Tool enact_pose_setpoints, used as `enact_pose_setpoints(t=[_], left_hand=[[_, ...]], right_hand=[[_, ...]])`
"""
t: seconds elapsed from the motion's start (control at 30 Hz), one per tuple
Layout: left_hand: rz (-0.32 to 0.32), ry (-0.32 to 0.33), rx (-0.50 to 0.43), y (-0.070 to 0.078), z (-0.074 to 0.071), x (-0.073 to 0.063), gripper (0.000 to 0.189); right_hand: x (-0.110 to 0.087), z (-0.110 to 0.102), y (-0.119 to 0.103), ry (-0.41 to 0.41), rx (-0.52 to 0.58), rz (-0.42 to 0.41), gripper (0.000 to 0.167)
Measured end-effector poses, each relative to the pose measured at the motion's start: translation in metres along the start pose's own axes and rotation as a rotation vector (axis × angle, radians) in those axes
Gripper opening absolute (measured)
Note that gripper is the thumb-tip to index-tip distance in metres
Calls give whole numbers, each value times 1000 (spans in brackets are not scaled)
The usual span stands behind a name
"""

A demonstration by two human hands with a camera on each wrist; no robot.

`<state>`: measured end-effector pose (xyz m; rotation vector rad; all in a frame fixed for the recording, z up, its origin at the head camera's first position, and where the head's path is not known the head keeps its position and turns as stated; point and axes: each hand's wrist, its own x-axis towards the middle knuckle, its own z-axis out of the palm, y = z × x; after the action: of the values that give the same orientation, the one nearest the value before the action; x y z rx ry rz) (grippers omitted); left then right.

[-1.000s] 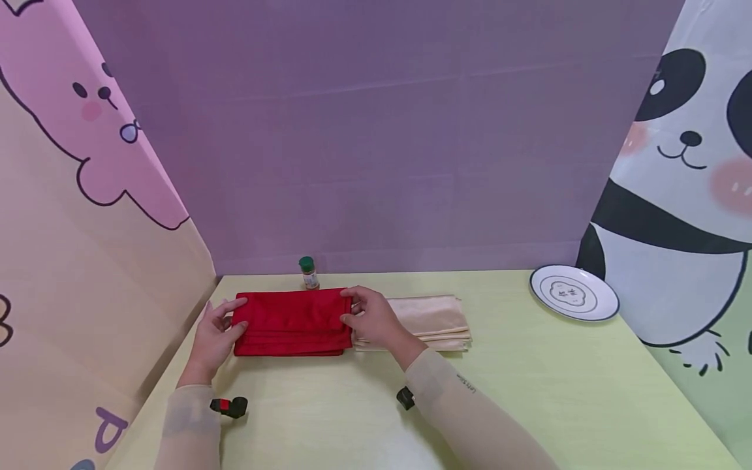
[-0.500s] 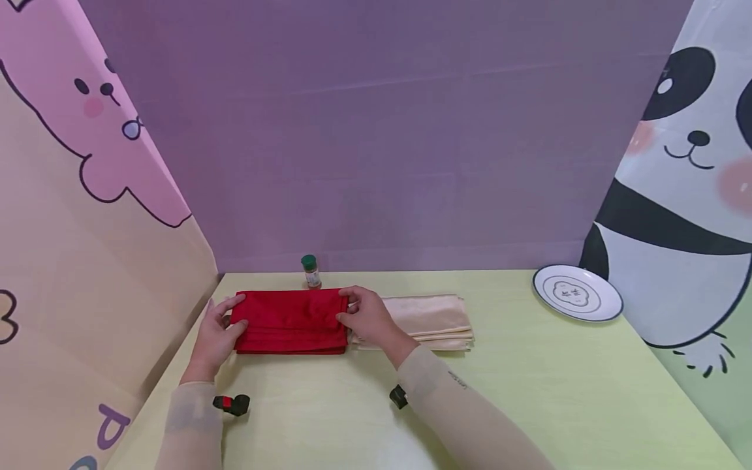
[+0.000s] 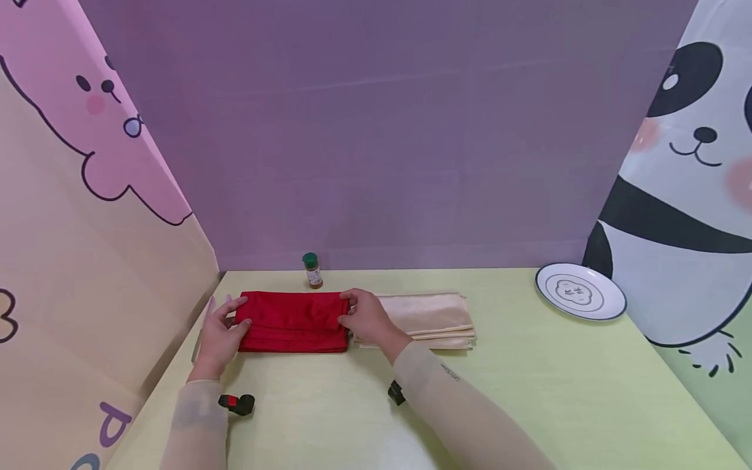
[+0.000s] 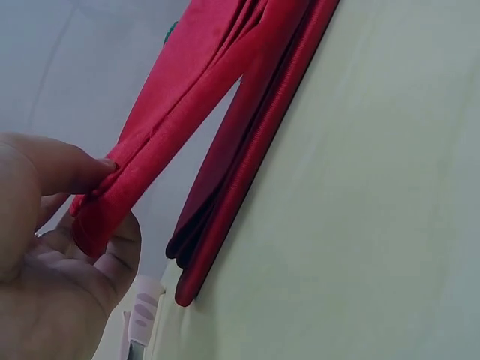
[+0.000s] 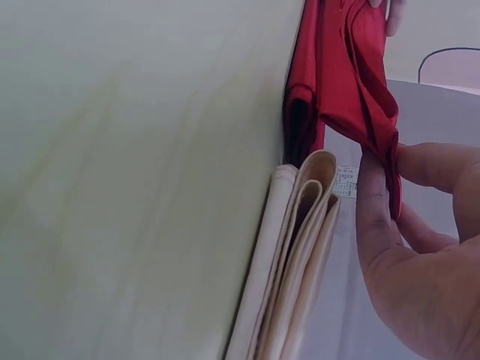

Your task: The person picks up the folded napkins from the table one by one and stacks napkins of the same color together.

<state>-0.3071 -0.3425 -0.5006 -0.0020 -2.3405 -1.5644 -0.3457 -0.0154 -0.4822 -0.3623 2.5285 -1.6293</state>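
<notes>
A folded red satin cloth (image 3: 290, 308) is held level between my two hands. My left hand (image 3: 220, 338) pinches its left end between thumb and fingers. At its right end my right hand (image 3: 371, 320) pinches the edge, with the thumb in front. Beneath, another folded red cloth (image 4: 232, 180) lies on the table, and a gap shows between the two in the left wrist view. To the right lies a stack of folded cream satin cloth (image 3: 431, 312), partly behind my right hand and close to the red one's end.
Behind the red cloth stands a small green-capped spice jar (image 3: 313, 271). A white plate with a dark rim (image 3: 611, 307) sits at the back right. Near my left hand lies a thing with a pale pink handle (image 4: 144, 311), mostly hidden. A purple sheet (image 3: 376, 143) closes off the back.
The head view has shifted slightly. Both hands keep their pinch on the red cloth, which stays almost in the same place.
</notes>
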Motion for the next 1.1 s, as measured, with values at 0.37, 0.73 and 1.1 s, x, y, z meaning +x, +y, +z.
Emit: enact_pose_setpoints(t=[0.37,0.73,1.1], left_hand=[[-44,8,0,-6,1,1,50],[-106,-18,29,-7,1,1,50],[-154,-41,13,-9,4,3,50]], right_hand=[[6,3,2,-3,-36,-7,45],[13,8,7,-20,-161,-8,44],[14,7,7,-33,-211,-1,47]])
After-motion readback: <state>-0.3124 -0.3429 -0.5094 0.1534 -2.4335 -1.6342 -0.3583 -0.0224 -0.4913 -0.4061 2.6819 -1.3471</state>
